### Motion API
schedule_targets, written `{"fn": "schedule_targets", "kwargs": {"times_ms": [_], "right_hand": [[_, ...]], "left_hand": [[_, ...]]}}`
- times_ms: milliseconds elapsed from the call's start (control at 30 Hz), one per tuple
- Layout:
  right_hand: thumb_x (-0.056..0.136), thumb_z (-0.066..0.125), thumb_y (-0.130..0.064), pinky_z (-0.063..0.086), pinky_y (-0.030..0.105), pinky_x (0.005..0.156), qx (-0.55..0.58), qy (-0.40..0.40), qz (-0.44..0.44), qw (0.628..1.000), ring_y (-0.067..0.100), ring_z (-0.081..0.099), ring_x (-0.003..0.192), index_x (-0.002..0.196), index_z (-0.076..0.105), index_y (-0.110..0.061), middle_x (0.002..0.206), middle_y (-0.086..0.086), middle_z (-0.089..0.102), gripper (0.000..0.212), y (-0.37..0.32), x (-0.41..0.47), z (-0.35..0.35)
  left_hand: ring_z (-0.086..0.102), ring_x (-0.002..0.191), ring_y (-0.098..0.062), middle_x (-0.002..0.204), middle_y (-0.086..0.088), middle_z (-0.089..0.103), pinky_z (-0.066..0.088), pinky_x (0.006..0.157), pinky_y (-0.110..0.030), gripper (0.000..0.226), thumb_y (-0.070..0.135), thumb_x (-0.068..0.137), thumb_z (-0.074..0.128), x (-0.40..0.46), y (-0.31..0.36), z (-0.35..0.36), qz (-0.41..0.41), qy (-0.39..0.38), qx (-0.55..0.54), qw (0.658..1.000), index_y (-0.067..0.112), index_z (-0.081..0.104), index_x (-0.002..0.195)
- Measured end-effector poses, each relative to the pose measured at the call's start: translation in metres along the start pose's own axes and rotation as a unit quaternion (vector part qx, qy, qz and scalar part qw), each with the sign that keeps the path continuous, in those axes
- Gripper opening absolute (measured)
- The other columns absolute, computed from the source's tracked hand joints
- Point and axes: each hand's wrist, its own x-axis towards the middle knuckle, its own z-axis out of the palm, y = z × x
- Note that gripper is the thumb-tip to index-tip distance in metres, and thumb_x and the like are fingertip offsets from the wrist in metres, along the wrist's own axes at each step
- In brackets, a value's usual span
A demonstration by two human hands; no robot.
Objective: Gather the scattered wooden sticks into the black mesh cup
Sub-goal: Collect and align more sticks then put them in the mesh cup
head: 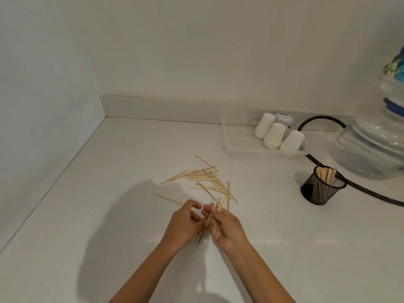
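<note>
While the right hand holds a small bundle of wooden sticks, its fingers curled round them, the left hand sits just beside it with thumb and fingers bent, touching the bundle's lower end. Beyond the hands, loose sticks lie crisscrossed on the white bench. Well to the right stands the black mesh cup, upright, with sticks in it, near a black cable and white paper cups.
</note>
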Motion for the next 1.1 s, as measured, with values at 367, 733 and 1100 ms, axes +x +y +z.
{"fn": "schedule_targets", "kwargs": {"times_ms": [367,733,1100], "right_hand": [[0.096,0.047,-0.002,0.06,0.034,0.062,0.019,0.033,0.067,0.997,0.025,0.068,0.074,0.094,0.062,0.003,0.082,0.016,0.066,0.016,-0.015,0.003,-0.007],[0.098,0.048,-0.026,0.052,0.04,0.092,0.005,-0.062,0.103,0.993,0.033,0.066,0.097,0.113,0.061,0.009,0.115,0.026,0.064,0.04,-0.005,-0.007,0.003],[0.095,0.051,-0.035,0.058,0.03,0.076,-0.293,-0.087,0.05,0.951,0.025,0.071,0.084,0.098,0.068,0.0,0.091,0.016,0.073,0.039,-0.015,-0.013,0.046]], "left_hand": [[0.07,0.067,-0.012,0.074,0.0,0.072,0.059,0.065,-0.026,0.027,0.018,0.079,0.074,0.0,0.002,-0.017,-0.014,0.008,-0.1,0.995,0.028,0.058,0.098],[0.065,0.079,-0.007,0.091,0.004,0.068,0.055,0.069,-0.02,0.017,0.02,0.091,0.058,0.009,0.017,0.0,0.052,0.058,0.046,0.996,0.027,0.058,0.106],[0.071,0.077,-0.024,0.083,-0.013,0.072,0.056,0.069,-0.034,0.049,0.048,0.092,0.052,0.021,-0.005,-0.008,-0.189,-0.066,-0.433,0.879,0.002,0.062,0.105]]}}
